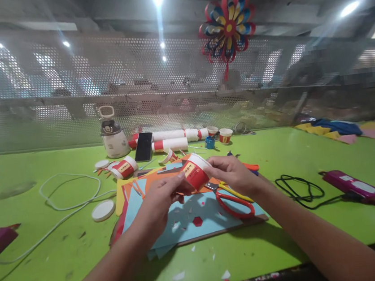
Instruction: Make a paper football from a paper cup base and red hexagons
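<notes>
A red and white paper cup (196, 173) is held tilted between both hands, over a stack of coloured paper. My left hand (162, 196) pinches the cup's left side. At the cup's right side, near the rim, my right hand (234, 174) grips it with closed fingers. Scissors with red-orange and yellow handles (237, 207) lie on the paper just below my right hand. The top sheet is light blue paper (184, 229), with a small red hexagon (197, 221) and paper scraps on it.
Behind the paper are a phone (144, 147), stacked cups (169, 145), a blue pot (210, 143) and a beige bottle (115, 142). A white lid (103, 210) and pale cable lie left. A purple power strip (354, 184) with black cord lies right.
</notes>
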